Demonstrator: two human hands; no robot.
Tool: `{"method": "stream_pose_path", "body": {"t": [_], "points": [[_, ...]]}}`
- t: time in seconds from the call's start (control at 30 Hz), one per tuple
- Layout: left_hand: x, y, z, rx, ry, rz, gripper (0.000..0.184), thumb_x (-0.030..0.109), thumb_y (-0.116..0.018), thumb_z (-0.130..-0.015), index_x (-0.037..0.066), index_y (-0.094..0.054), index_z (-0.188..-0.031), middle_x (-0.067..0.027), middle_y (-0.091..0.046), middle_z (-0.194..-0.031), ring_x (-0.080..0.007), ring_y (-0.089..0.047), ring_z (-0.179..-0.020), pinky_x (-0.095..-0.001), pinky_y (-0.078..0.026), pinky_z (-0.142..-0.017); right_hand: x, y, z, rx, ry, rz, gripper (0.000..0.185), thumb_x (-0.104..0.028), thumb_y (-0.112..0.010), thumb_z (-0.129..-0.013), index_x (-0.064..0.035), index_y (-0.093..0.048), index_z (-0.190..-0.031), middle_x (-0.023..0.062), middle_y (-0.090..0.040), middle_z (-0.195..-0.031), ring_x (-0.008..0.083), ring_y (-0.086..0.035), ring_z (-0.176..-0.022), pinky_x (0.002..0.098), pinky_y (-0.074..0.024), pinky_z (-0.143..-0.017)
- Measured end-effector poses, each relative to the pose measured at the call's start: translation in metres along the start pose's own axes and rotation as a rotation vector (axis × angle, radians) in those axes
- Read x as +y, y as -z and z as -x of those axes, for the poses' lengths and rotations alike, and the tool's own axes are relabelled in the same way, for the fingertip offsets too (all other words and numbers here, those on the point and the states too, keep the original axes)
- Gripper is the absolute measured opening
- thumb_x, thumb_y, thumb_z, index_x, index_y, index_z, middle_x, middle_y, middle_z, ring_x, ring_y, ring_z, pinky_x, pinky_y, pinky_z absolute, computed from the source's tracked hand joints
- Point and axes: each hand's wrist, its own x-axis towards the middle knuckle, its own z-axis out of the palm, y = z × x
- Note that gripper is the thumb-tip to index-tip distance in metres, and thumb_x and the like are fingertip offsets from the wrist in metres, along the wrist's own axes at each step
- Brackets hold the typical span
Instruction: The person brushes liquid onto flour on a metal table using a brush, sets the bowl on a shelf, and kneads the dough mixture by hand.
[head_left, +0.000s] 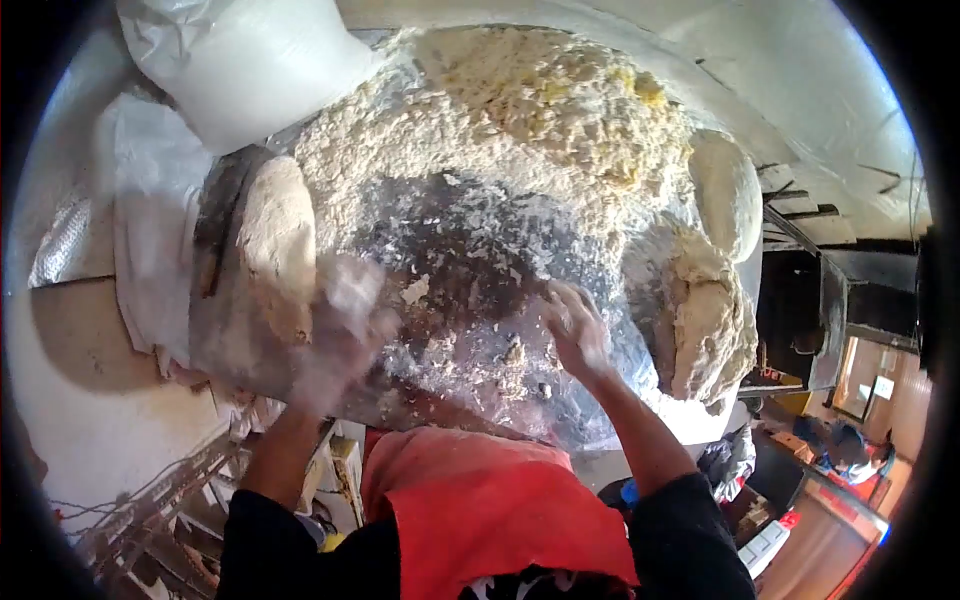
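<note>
Crumbly, floury dough (470, 110) with yellow patches spreads across the back of a dark work surface (450, 235). At the left, beside a long dough roll (278, 235), my left hand (350, 330) is smeared by motion, so its fingers cannot be made out. My right hand (577, 325), dusted with flour, is over the surface right of centre, its fingers partly apart and nothing visible in them. Loose dough scraps (512, 365) lie between the two hands. A rough lump of dough (708, 325) rests at the right, with a smoother dough piece (727, 195) behind it.
A full white sack (250, 70) stands at the back left, above a clear plastic sheet (155, 220). Black metal framework (795, 310) is beyond the right edge. A person (850, 455) is visible in the distance at the lower right. A red apron (500, 510) borders the front edge.
</note>
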Motion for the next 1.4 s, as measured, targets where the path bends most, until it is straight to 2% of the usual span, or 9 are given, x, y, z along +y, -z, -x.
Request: {"method": "stream_pose_path", "body": {"t": [0.07, 0.43, 0.53, 0.6, 0.63, 0.8, 1.0, 1.23, 1.4], "points": [[0.036, -0.031, 0.039, -0.449, -0.089, -0.122, 0.058, 0.046, -0.064, -0.093, 0.030, -0.052, -0.148, -0.0079, -0.041, -0.157, -0.0273, -0.029, -0.149, -0.0561, -0.031, -0.114, 0.038, 0.014, 0.052, 0.082, 0.085, 0.081, 0.047, -0.018, -0.069, -0.091, -0.0087, -0.061, -0.137, 0.0162, -0.059, -0.140, 0.0385, -0.056, -0.129, 0.0466, -0.0462, -0.107], [0.084, -0.070, 0.041, -0.811, -1.215, -0.250, 0.059, 0.052, -0.050, -0.099, 0.045, -0.034, -0.156, 0.0097, -0.021, -0.170, -0.0213, -0.017, -0.157, -0.0513, -0.008, -0.128, 0.047, -0.039, 0.095, -0.467, 0.665, 0.642, 0.072, -0.052, -0.064, -0.090, -0.0302, -0.042, -0.155, 0.0051, -0.029, -0.166, 0.0300, -0.030, -0.152, 0.0636, -0.0194, -0.122], [0.074, -0.091, -0.024, -0.682, -0.596, -0.136, 0.051, 0.059, -0.046, -0.100, 0.036, -0.050, -0.146, -0.0029, -0.043, -0.161, -0.0272, -0.016, -0.157, -0.0586, -0.012, -0.125, 0.041, -0.055, 0.003, -0.145, 0.567, 0.370, 0.075, -0.043, -0.066, -0.091, -0.0245, -0.037, -0.158, 0.0090, -0.034, -0.165, 0.0309, -0.030, -0.153, 0.0636, -0.0154, -0.123], [0.065, -0.090, -0.063, -0.088, -0.272, -0.426, 0.055, 0.056, -0.036, -0.106, 0.035, -0.039, -0.156, -0.0111, -0.025, -0.168, -0.0363, -0.015, -0.157, -0.0602, -0.010, -0.125, 0.018, -0.044, -0.036, 0.046, 0.250, 0.260, 0.073, -0.041, -0.065, -0.094, -0.0249, -0.037, -0.159, 0.0146, -0.036, -0.163, 0.0392, -0.032, -0.149, 0.0640, -0.0200, -0.120], [0.054, -0.099, -0.055, -0.291, -0.108, -0.209, 0.063, 0.057, -0.042, -0.103, 0.031, -0.034, -0.159, -0.0089, -0.018, -0.171, -0.0353, -0.010, -0.158, -0.0611, -0.007, -0.125, 0.008, -0.034, -0.034, 0.053, 0.277, 0.287, 0.073, -0.042, -0.065, -0.093, -0.0257, -0.036, -0.159, 0.0154, -0.036, -0.163, 0.0401, -0.032, -0.149, 0.0637, -0.0203, -0.120], [0.048, -0.051, 0.055, -0.092, -0.287, -0.113, 0.083, 0.065, -0.052, -0.096, 0.013, -0.034, -0.159, -0.0176, -0.023, -0.167, -0.0406, -0.019, -0.154, -0.0644, -0.011, -0.121, 0.014, -0.030, 0.034, -0.357, 0.505, 0.441, 0.066, -0.045, -0.062, -0.096, -0.0274, -0.041, -0.156, 0.0161, -0.030, -0.165, 0.0375, -0.031, -0.151, 0.0638, -0.0228, -0.120], [0.044, -0.087, 0.103, 0.030, 0.288, -0.071, 0.106, 0.072, -0.063, -0.085, 0.006, -0.028, -0.159, -0.0241, -0.023, -0.163, -0.0399, -0.019, -0.153, -0.0638, -0.015, -0.119, 0.064, -0.047, 0.086, -0.722, 0.542, 0.391, 0.072, -0.055, -0.061, -0.093, -0.0288, -0.039, -0.157, 0.0112, -0.028, -0.167, 0.0364, -0.024, -0.154, 0.0622, -0.0111, -0.123], [0.048, -0.114, -0.159, -0.130, -0.132, 0.118, 0.093, 0.064, -0.066, -0.088, 0.019, -0.032, -0.161, -0.0133, -0.019, -0.169, -0.0400, -0.016, -0.154, -0.0557, -0.012, -0.124, 0.064, -0.013, -0.108, 0.153, 0.268, 0.636, 0.076, -0.051, -0.066, -0.092, -0.0146, -0.044, -0.154, 0.0178, -0.036, -0.162, 0.0386, -0.028, -0.151, 0.0636, -0.0154, -0.121], [-0.043, -0.060, -0.181, 0.482, 0.117, -0.081, 0.071, 0.042, -0.063, -0.096, 0.002, -0.042, -0.151, -0.0267, -0.046, -0.148, -0.0428, -0.034, -0.144, -0.0550, -0.027, -0.119, 0.126, 0.022, -0.086, 0.361, 0.068, 0.456, 0.072, -0.050, -0.061, -0.096, -0.0081, -0.045, -0.152, 0.0203, -0.036, -0.159, 0.0427, -0.032, -0.147, 0.0587, -0.0227, -0.120]]}}
